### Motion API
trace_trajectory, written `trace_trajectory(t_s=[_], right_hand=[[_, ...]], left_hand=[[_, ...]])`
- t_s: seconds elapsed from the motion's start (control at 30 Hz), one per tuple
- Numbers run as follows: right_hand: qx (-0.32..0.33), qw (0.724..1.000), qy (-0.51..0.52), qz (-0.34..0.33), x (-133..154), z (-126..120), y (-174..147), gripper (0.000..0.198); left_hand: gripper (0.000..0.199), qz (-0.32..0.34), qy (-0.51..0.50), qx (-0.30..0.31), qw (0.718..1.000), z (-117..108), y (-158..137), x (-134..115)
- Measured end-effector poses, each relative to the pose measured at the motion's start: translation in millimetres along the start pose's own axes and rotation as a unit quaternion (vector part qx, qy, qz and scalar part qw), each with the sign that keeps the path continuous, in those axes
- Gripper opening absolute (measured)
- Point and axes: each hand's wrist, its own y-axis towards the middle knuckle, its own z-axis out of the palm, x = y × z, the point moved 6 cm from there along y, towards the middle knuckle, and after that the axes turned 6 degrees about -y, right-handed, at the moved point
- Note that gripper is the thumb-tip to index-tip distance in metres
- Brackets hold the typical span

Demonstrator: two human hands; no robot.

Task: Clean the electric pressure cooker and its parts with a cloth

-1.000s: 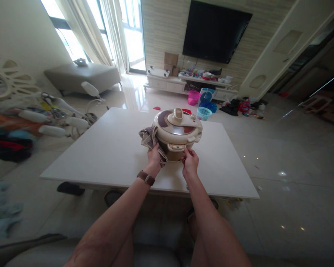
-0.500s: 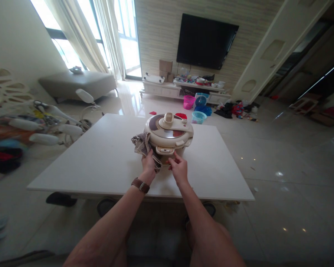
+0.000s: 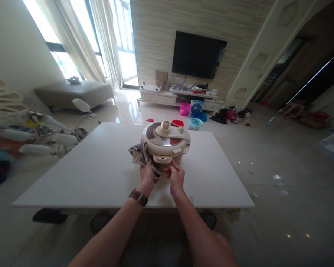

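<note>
A cream electric pressure cooker (image 3: 167,150) with a shiny dark-and-silver lid stands upright on a white table (image 3: 105,174). The lid is on, and a valve knob (image 3: 165,126) rises from its top. At the cooker's left front, my left hand (image 3: 146,173) is closed on a crumpled grey-brown patterned cloth (image 3: 140,154), which lies against the cooker's side. My right hand (image 3: 176,176) is at the cooker's front, just below the front handle (image 3: 162,158). Its index finger reaches up to the rim while the other fingers bend loosely apart, with nothing visible in them.
Black chair parts (image 3: 48,216) show under the table's near edge. Beyond the table are a teal basket (image 3: 195,124), a pink basket (image 3: 185,109) and a cluttered low cabinet (image 3: 158,98). A white-shaded lamp (image 3: 37,149) lies to the left, near a grey bench (image 3: 75,92).
My view has tilted up slightly, so the table and cooker appear lower. Both hands keep nearly the same places at the cooker, and the left still holds the cloth.
</note>
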Motion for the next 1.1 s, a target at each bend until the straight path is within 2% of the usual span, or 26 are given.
trace_trajectory(t_s=[0.1,0.23,0.47,1.1], right_hand=[[-0.008,1.000,0.002,0.008,-2,-3,3,0.078],[0.000,1.000,0.012,0.007,-7,-2,4,0.082],[-0.004,1.000,0.015,0.001,-8,0,-2,0.088],[-0.003,1.000,0.024,0.014,-8,4,-6,0.093]], left_hand=[[0.025,0.020,0.014,0.020,0.999,1,-5,-4],[0.020,0.041,0.021,0.035,0.998,3,-9,-8],[0.024,-0.033,-0.014,0.004,0.999,1,-8,-2],[0.026,-0.075,-0.032,0.005,0.997,-2,2,14]])
